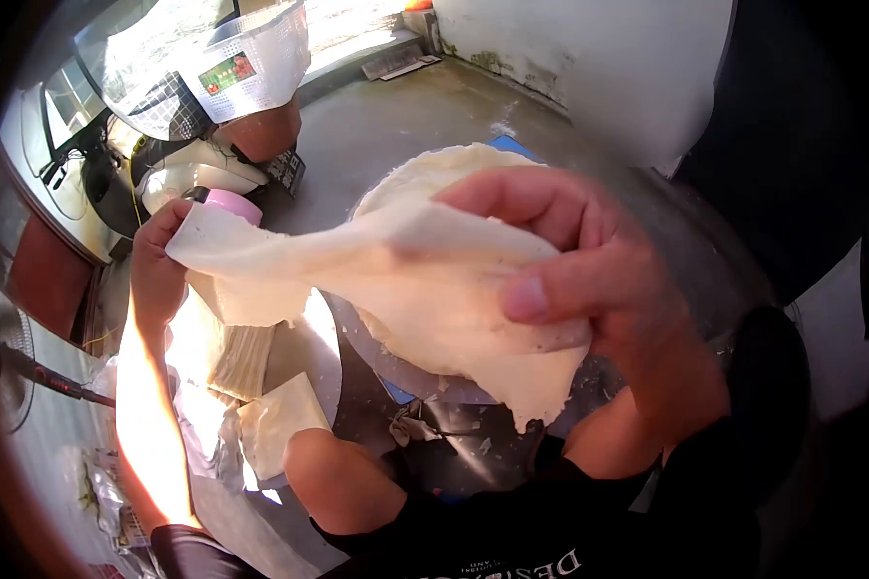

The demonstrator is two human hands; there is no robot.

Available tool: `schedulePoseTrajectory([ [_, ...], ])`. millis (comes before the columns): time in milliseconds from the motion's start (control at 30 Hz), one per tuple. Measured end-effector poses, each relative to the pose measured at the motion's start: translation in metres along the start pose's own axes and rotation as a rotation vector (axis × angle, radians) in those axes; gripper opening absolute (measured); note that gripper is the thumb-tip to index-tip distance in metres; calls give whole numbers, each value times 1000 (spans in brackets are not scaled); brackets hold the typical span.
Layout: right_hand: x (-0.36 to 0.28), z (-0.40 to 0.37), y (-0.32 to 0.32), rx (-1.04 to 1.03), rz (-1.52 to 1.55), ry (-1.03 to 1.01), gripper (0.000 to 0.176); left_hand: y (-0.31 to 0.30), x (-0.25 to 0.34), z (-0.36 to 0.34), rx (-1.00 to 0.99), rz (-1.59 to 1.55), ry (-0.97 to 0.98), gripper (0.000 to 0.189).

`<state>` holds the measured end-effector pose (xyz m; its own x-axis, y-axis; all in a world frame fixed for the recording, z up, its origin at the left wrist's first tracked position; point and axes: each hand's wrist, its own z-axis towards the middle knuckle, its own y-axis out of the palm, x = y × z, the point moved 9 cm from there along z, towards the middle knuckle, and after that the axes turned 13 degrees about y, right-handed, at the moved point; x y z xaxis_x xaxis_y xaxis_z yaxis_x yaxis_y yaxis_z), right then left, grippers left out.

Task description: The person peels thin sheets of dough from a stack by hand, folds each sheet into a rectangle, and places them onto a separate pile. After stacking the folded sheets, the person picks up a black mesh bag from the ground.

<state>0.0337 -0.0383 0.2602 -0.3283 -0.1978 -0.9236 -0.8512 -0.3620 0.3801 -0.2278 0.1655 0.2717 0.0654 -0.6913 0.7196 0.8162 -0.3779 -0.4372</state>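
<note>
Fan (0, 355) at the far left edge, its stand partly cut off by the frame. Above and just to its right stands a parked scooter (179, 169), with a white mesh basket (261, 58) hanging over it; a red-and-green sticker shows on the basket wall, but what lies inside cannot be told from this angle.

Lower down, a flat metal tray (323, 352) lies in bright sun beside the person's bare knee (343, 482). On it rest a folded stack of pale sheets (241, 359) and, just in front of that, a single square sheet (280, 417).

The left hand (157, 262) is raised above this tray, fingers closed narrowly on the left corner of a thin, pale dough sheet (396, 285). A pink object (234, 204) peeks out just behind that hand. The dough sheet hangs in the air, stretched between both hands across the middle of the view, sagging a little and speckled with small dark flecks; its lower right edge droops in a ragged flap.

Behind the sheet sits a round metal pan (690, 241) on the concrete floor, holding a round pile of dough sheets (434, 166) of the same pale colour. A blue edge (514, 147) shows at the pile's far side.

The right hand (589, 280) is closest to the camera, pinching the right part of the dough sheet with the thumb pressed on the front and the fingers curled over the top.
</note>
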Motion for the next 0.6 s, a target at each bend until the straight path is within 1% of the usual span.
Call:
schedulePoseTrajectory([
  [33, -12, 0, -4, 21, -30, -113, 62, -2, 12, 8, 7, -10, 36, 18],
  [67, -24, -4, -9, 66, 2, -170, 61, -18, 9, 14, 18, 38, 61, 15],
  [100, -38, -8, -10, 26, 27, -247, 56, -22, 17, 21, 60, -32, 44, 16],
  [133, -52, -13, -14, -11, 52, -324, 50, -27, 24, 29, 56, -41, 68, 18],
  [167, -60, -13, -22, -11, 47, -324, 50, -31, 28, 39, 50, -51, 91, 19],
  [200, -70, -15, -37, 113, -92, -333, 43, -33, 22, 49, -63, 4, 65, 22],
  [233, -80, -16, -51, 236, -233, -338, 36, -25, 28, 55, -60, 0, 66, 22],
  [300, -88, -10, -95, 520, -449, -306, 26, 8, 30, 63, -174, -73, -94, 31],
  [367, -93, 1, -169, 773, -683, -159, 19, 27, -8, 85, -208, 11, -140, 37],
  [400, -95, 6, -189, 780, -687, -161, 19, 33, -25, 97, -210, 6, -133, 37],
  [467, -107, 1, -216, 1001, -915, -145, 21, 27, -49, 117, -126, 262, -126, 35],
  [500, -111, -2, -210, 1008, -920, -145, 21, 34, -45, 120, -126, 255, -120, 35],
  [567, -135, -20, -191, 1127, -1066, -304, 24, 33, -30, 129, 117, 218, -32, 34],
  [600, -138, -29, -184, 1132, -1070, -296, 24, 31, -19, 131, 173, 300, 42, 31],
])
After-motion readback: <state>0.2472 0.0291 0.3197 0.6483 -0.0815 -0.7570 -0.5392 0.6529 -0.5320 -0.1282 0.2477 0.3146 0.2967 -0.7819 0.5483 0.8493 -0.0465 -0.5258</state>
